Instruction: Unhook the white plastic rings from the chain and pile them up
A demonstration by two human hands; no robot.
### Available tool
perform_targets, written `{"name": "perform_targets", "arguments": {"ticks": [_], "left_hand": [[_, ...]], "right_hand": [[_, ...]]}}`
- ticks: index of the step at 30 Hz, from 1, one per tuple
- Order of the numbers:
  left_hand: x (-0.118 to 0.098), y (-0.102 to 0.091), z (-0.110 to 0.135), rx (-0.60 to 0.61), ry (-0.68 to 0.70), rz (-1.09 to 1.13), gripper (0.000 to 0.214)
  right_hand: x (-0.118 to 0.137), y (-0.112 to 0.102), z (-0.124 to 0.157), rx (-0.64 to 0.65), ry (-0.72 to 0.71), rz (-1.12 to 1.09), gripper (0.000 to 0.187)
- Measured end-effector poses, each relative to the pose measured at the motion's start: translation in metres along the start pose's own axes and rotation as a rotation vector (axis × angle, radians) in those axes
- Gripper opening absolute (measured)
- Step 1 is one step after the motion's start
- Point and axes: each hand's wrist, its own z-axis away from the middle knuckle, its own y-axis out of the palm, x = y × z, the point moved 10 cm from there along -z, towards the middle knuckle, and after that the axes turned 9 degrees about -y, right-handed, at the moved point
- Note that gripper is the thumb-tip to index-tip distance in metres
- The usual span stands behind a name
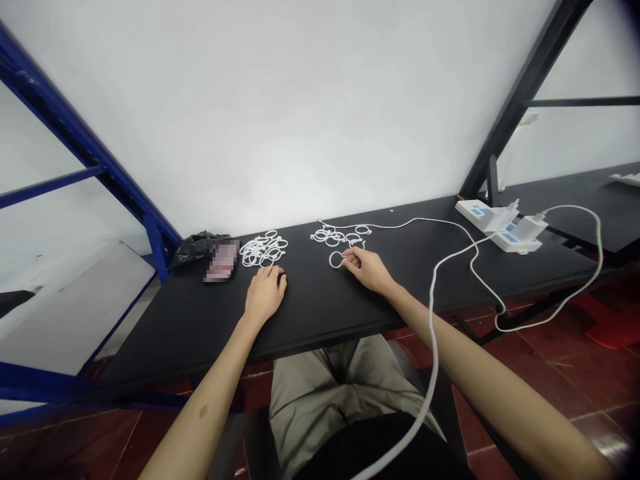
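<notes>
Two piles of white rings lie on a black table [320, 313]. My left hand [265, 293] rests palm down on the table with its fingers slightly curled, fingertips just below the left pile of rings [263, 249]. It holds nothing that I can see. My right hand [366, 267] is curled, its fingertips pinching a single white ring [336, 259] that lies on the table just below the right pile of rings [340, 235].
A small blurred packet [221, 261] and a black plastic bag [197, 245] sit at the table's back left. A white power strip [500, 227] with a plugged charger lies at the right; its white cable [433, 293] loops across the table and down to my lap. Blue shelving frame [100, 167] stands left.
</notes>
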Motion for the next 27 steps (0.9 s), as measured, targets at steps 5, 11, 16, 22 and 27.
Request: {"name": "perform_targets", "arguments": {"ticks": [5, 11, 16, 22, 27], "left_hand": [[-0.0004, -0.0006, 0.0004, 0.002, -0.001, 0.001, 0.024], [-0.0008, -0.0006, 0.0002, 0.006, 0.001, 0.003, 0.024], [-0.0005, -0.0006, 0.0001, 0.005, 0.002, 0.003, 0.024], [0.0004, 0.0002, -0.0001, 0.001, 0.003, 0.002, 0.024], [-0.0001, 0.0001, -0.0001, 0.002, 0.004, 0.001, 0.024]], "right_hand": [[-0.003, -0.003, -0.0009, -0.026, -0.001, 0.064, 0.012], [-0.0061, -0.0048, -0.0008, -0.038, 0.025, 0.091, 0.014], [-0.0042, -0.0047, -0.001, -0.037, 0.018, 0.088, 0.016], [-0.0026, -0.0029, -0.0007, -0.024, -0.009, 0.07, 0.013], [-0.0006, -0.0031, -0.0008, -0.019, -0.024, 0.064, 0.012]]}}
